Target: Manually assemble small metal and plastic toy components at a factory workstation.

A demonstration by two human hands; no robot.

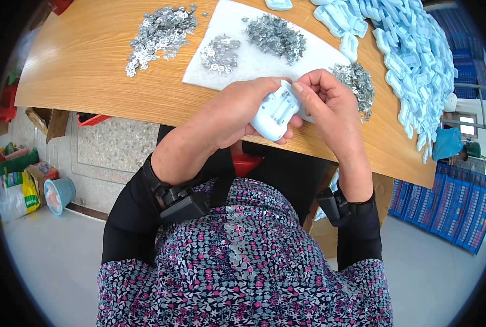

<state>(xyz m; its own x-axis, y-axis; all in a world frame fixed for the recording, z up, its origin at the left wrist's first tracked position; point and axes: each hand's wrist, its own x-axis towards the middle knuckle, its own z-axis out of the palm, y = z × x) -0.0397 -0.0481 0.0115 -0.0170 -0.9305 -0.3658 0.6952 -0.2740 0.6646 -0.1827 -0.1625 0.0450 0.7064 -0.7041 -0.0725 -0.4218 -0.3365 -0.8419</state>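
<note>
My left hand (246, 103) holds a pale blue plastic housing (270, 124) just over the table's near edge, its fingers wrapped under it. The housing's open side faces up and shows a long slotted compartment. My right hand (331, 109) is closed at the far end of the housing, thumb and forefinger pressed together there. Whatever they pinch, if anything, is too small to make out. Beyond my hands, a white foam sheet (199, 76) carries a pile of small metal clips (278, 38) and a smaller patch of flat metal pieces (220, 54).
More metal pieces (164, 35) lie heaped on the wooden table (90, 65) at the left. Another metal heap (357, 87) sits right of the sheet. A large mound of pale blue housings (417, 71) covers the right side. Blue crates (444, 207) stand beyond the table.
</note>
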